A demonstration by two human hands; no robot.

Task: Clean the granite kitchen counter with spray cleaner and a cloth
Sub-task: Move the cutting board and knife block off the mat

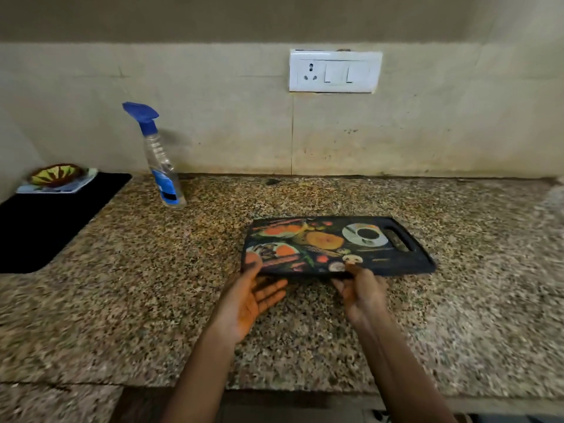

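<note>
Item: speckled brown-and-black granite worktop (158, 288), with the dark rectangular cutting board printed with fruit and vegetables (332, 244) taken as the landmark.

Progress, as judged: cleaning proper is not yet begun. No wet patches or spray marks can be made out on the granite, though the picture is somewhat blurred. No cloth is seen anywhere in view. The cutting board is being handled at its near edge, which appears raised off the granite; clearing the surface is judged to be the step in hand. Spraying and wiping are all left to do.

Spray cleaner: a clear plastic spray bottle with blue trigger head and blue label (161, 166) is stood upright, well to the left of the board and behind it, near the wall, untouched.

Left hand (247, 303): placed at the board's near left corner, palm up, fingers (271, 290) nearly straight and slipped under the edge, thumb laid on the top face. The board is supported rather than clasped.

Right hand (361, 290): placed at the middle of the board's near edge; the edge is pinched between the thumb on top and the fingers curled beneath.

Other entries: a black mat (45, 221) far left of the board; a white wall socket panel (335, 71) above it.
</note>
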